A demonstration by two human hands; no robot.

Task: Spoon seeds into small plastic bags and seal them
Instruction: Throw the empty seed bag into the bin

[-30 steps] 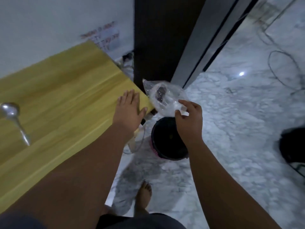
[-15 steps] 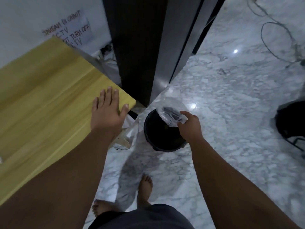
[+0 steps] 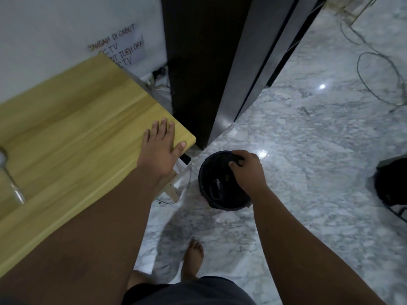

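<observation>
Head view: left hand [image 3: 160, 150] flat on the wooden table [image 3: 77, 128] corner, fingers straight and nearly together. Right hand [image 3: 248, 170] over the black bucket [image 3: 226, 205], at 3 o'clock from the left hand, fingers loosely curled and gripping nothing visible. Glossy plastic bag [image 3: 217, 187] lies inside the bucket, blurry. Metal spoon [image 3: 11, 183] on the table at frame 9 o'clock.

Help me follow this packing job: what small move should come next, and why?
Probably lift the right hand clear of the bucket and bring it to the table for the spoon. That hand hovers over the bucket's mouth, fingers loosely curled, holding nothing visible; something shiny, perhaps a bag, lies inside. The left hand rests flat on the table corner; the spoon lies at its far left.
</observation>
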